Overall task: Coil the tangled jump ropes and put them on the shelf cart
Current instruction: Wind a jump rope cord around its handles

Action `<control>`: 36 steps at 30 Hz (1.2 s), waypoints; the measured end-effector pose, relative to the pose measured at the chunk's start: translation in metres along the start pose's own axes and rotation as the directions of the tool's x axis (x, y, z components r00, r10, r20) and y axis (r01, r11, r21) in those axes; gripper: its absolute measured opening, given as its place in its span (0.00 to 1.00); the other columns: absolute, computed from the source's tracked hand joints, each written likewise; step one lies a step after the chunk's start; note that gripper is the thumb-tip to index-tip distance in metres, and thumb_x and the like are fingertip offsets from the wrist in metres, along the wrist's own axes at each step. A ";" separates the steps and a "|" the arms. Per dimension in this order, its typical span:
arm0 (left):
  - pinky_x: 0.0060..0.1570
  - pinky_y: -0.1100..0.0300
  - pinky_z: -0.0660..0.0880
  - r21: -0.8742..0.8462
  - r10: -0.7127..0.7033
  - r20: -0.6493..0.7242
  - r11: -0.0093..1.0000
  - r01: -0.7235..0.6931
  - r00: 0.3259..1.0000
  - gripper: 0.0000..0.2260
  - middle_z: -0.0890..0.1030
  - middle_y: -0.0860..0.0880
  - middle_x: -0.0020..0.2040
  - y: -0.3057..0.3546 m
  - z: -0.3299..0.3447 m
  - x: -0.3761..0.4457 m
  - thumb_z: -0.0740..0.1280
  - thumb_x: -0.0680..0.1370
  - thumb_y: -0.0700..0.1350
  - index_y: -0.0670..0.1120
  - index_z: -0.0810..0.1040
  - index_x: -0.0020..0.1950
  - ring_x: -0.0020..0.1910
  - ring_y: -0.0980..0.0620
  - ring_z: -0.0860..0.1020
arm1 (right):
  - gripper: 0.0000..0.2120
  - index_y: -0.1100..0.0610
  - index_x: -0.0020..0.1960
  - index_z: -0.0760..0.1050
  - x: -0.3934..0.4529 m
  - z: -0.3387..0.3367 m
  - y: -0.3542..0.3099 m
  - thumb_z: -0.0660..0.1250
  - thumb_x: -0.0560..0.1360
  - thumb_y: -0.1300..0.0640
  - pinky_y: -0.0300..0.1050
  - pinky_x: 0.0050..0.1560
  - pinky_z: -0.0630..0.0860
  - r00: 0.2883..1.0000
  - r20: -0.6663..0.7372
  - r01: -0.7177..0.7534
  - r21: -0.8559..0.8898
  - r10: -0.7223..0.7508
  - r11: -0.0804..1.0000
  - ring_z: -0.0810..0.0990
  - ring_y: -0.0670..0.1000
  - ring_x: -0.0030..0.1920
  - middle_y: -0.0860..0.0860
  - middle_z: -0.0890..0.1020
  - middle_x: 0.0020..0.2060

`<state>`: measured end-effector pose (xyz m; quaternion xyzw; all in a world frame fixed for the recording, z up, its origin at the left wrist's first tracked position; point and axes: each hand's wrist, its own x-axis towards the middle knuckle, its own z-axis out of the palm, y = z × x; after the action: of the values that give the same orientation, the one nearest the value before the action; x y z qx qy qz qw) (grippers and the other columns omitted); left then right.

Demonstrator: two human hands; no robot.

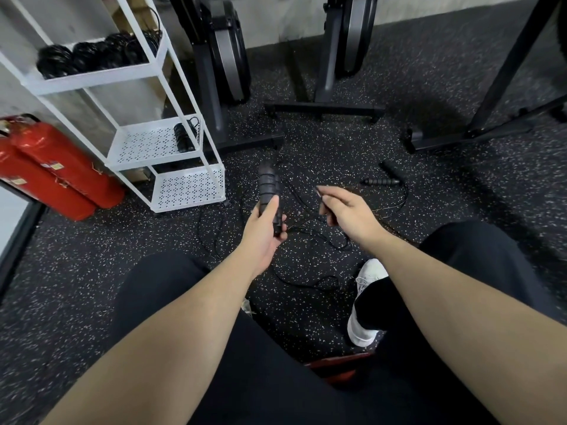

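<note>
Nearest the camera are two dark-trousered legs and one white shoe at about 5 o'clock, standing on the speckled floor. Above them two bare forearms reach forward. The left hand has its fingers curled around two black ribbed handles, held together and pointing up toward 12 o'clock. The right hand is only a little open; its thumb and first finger pinch a thin black cord, the other fingers loosely bent. Between and below the hands one tangle of thin black rope lies in loops on the floor. A little farther, at about 1 o'clock, two more handles lie on the floor, touching at one end. At 10 o'clock stands one white shelf cart with three shelves visible: the lowest bare, the middle one holding one coiled rope, the top one holding a row of about four coiled black bundles. Beside the cart, at 9 o'clock, lie two red fire extinguishers. Farthest away stand dark exercise machines.
</note>
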<state>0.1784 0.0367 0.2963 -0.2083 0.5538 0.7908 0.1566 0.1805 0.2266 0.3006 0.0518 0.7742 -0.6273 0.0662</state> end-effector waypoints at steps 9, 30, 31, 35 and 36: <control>0.32 0.62 0.68 -0.056 -0.050 -0.083 0.997 0.045 0.995 0.11 0.75 0.46 0.42 -0.002 0.006 0.005 0.69 0.82 0.53 0.48 0.75 0.59 0.34 0.53 0.71 | 0.05 0.53 0.59 0.71 -0.010 0.018 0.002 0.61 0.84 0.59 0.39 0.37 0.72 0.980 0.197 0.008 -0.155 0.023 0.988 0.75 0.44 0.31 0.47 0.84 0.39; 0.36 0.54 0.82 0.108 -0.060 -0.060 0.992 0.066 0.996 0.09 0.80 0.46 0.41 0.008 -0.012 0.014 0.69 0.81 0.44 0.44 0.76 0.58 0.35 0.48 0.80 | 0.12 0.49 0.46 0.83 -0.015 0.012 -0.006 0.69 0.79 0.42 0.40 0.29 0.62 0.930 0.350 0.000 -0.296 0.108 0.955 0.64 0.45 0.26 0.43 0.70 0.25; 0.32 0.56 0.80 0.143 -0.079 -0.059 0.986 0.087 0.995 0.10 0.80 0.46 0.43 0.010 -0.014 0.014 0.69 0.81 0.46 0.44 0.75 0.59 0.32 0.50 0.78 | 0.14 0.49 0.44 0.83 -0.015 0.008 -0.007 0.68 0.79 0.41 0.39 0.29 0.62 0.920 0.370 -0.010 -0.309 0.129 0.951 0.63 0.45 0.26 0.43 0.68 0.25; 0.22 0.65 0.58 0.117 -0.191 0.024 0.975 0.187 0.981 0.09 0.75 0.46 0.43 0.022 -0.019 0.011 0.67 0.81 0.46 0.44 0.71 0.57 0.25 0.55 0.67 | 0.12 0.57 0.53 0.82 -0.010 -0.007 -0.014 0.61 0.85 0.53 0.39 0.30 0.63 0.823 0.546 -0.096 -0.133 0.154 0.986 0.63 0.46 0.28 0.47 0.68 0.28; 0.24 0.65 0.56 0.072 -0.208 0.068 0.977 0.203 0.976 0.08 0.76 0.46 0.41 0.025 -0.019 0.009 0.66 0.81 0.45 0.44 0.71 0.57 0.26 0.56 0.65 | 0.12 0.58 0.54 0.82 -0.009 -0.011 -0.015 0.61 0.85 0.55 0.39 0.31 0.64 0.810 0.562 -0.119 -0.125 0.169 0.985 0.64 0.46 0.28 0.47 0.68 0.28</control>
<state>0.1613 0.0100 0.3065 -0.2296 0.5482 0.7593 0.2649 0.1869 0.2343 0.3191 -0.0823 0.7383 -0.5742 0.3441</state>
